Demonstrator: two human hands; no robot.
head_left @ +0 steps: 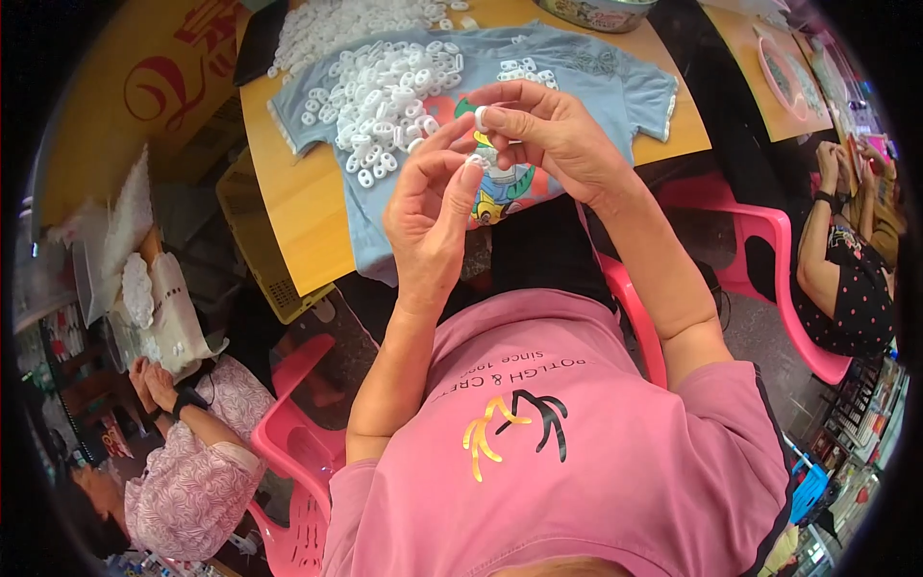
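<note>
White plastic is what both hands are busy with: the right hand [548, 135] pinches a small white ring-shaped piece [482, 117] between thumb and forefinger, the grip pressed tight on it, while the left hand [433, 207] has its thumb and fingertips closed on another small white piece [473, 162] just below. The two pieces sit close together, held in the air above the near edge of the surface, not resting on anything. It looks to me like the joining or sorting of two pieces, one against the other; bringing them together would call for lining them up squarely, as they are tiny and partly hidden by the fingers.

Beyond the hands, a light blue T-shirt [596, 82] with a cartoon print lies spread over the wooden surface [298, 202], and a heap of like white plastic pieces [389, 96] rests on its left half. A few more [519, 67] lie near its middle, and another pile [336, 24] sits at the far edge. Pink plastic chairs [769, 279] stand about, with one co-worker [192, 481] seated at lower left and another [846, 279] at the right.
</note>
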